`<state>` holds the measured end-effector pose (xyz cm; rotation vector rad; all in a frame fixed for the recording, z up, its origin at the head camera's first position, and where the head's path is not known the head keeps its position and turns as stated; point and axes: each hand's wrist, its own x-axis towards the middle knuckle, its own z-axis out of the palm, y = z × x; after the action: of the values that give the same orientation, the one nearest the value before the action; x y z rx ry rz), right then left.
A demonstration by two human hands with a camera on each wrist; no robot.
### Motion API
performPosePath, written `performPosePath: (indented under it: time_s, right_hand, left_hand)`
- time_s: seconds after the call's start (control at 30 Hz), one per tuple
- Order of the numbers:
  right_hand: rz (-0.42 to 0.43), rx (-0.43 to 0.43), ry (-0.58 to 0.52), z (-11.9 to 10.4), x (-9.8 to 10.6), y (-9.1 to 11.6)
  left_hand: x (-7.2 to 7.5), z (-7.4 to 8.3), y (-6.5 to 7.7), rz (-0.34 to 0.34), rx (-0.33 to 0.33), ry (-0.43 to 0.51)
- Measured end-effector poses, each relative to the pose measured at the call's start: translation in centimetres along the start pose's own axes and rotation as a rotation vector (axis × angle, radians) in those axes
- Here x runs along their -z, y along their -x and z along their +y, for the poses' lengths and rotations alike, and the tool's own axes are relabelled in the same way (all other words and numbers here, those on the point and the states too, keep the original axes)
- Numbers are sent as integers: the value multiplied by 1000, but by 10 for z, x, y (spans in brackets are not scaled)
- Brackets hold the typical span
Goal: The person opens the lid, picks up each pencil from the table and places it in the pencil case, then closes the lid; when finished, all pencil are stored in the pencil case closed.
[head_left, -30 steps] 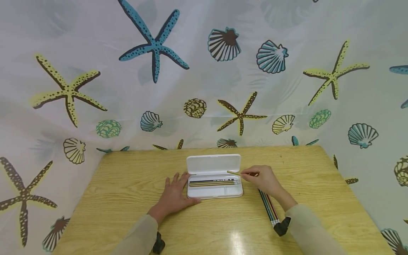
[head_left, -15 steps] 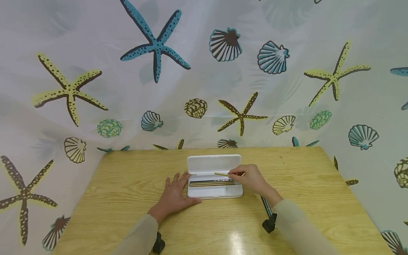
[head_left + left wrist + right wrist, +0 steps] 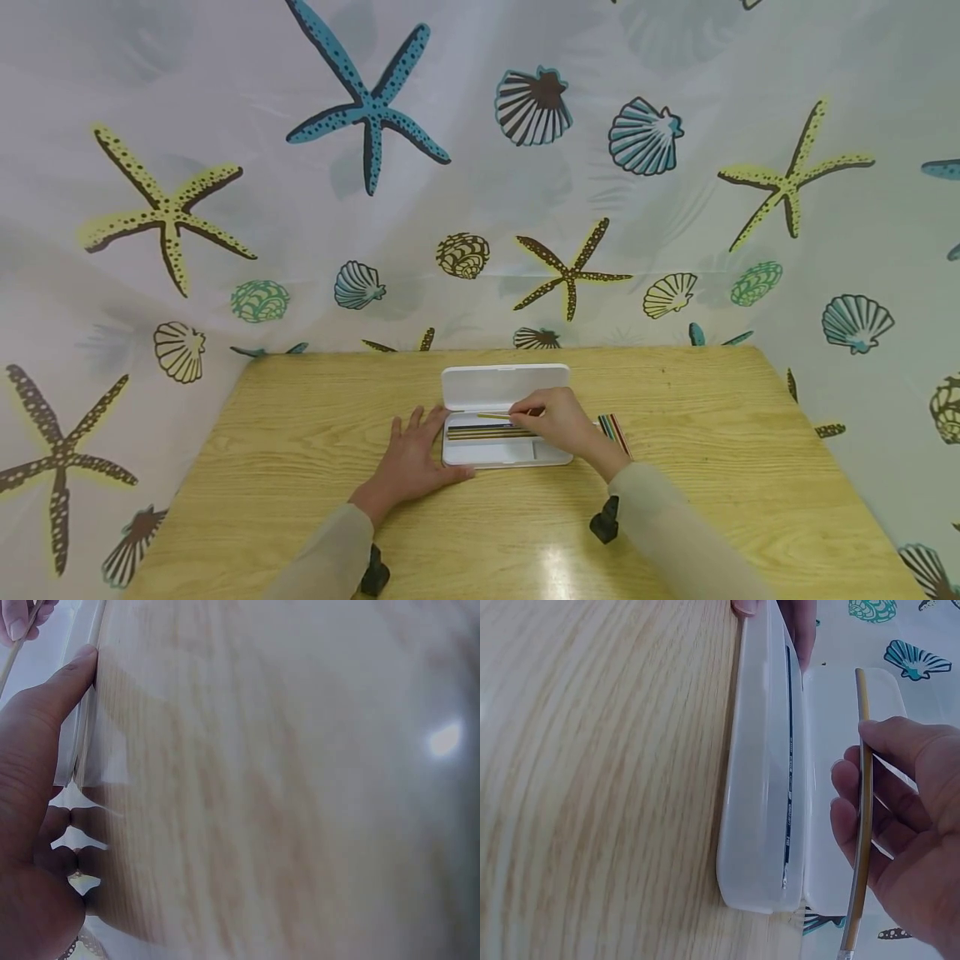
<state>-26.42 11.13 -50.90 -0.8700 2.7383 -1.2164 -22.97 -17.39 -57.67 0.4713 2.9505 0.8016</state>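
A white pencil case lies on the table, its lid raised at the back. Inside lie a dark pencil and several gold ones. My left hand straddles the left end with straight, spread fingers; its thumb rests along the front edge. Over the rear of the tray, my right hand pinches a gold pencil between thumb and fingers. In the right wrist view this pencil's silver band shows at the bottom.
To the right of the case, several coloured pencils lie side by side on the wooden table, partly hidden by my right forearm. A white cloth printed with shells and starfish hangs behind the table.
My right hand has moved left with the gold pencil, from beyond the case's right end to over the tray. My left hand stays put at the left end.
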Motion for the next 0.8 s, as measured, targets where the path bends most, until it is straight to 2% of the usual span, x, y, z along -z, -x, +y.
performPosePath:
  time_s: [0.27, 0.57, 0.8]
  right_hand:
    - [-8, -14, -10, 0, -11, -8]
    - [-15, 18, -16, -4, -23, -18]
    - [-15, 5, -3, -5, -33, -24]
  left_hand:
    - [3, 3, 2, 16, -13, 5]
    - [2, 2, 1, -4, -4, -4]
    - [1, 1, 0, -12, -4, -1]
